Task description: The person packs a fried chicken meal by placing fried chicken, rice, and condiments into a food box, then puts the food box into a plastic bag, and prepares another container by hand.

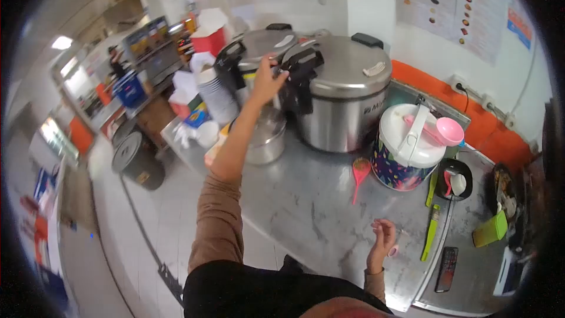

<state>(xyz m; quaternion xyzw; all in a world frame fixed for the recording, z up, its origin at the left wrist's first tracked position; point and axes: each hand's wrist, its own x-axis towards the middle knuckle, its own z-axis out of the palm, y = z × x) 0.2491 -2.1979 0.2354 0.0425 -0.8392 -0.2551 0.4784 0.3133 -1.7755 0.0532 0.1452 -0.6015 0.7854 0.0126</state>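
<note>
My left hand (pixel 268 85) reaches to the far side of the counter, fingers closed on the edge of a black plastic bag (pixel 297 88). That bag hangs from the front latch of a large steel rice cooker (pixel 341 112), whose lid is down. A second steel cooker (pixel 259 44) stands behind my hand, and a steel pot (pixel 266 141) sits below my forearm. Above the counter's near edge, my right hand (pixel 382 241) is loosely curled with fingers apart and nothing in it. A pink spoon (pixel 360 171) lies between this hand and the rice cooker.
A patterned bucket with a white lid (pixel 406 153) carries a pink ladle (pixel 448 132). Green-handled tools (pixel 431 232), a remote control (pixel 446 270) and a green cup (pixel 489 229) lie rightward. Stacked cups (pixel 218 97) stand left; a grey bin (pixel 138 162) is on the floor.
</note>
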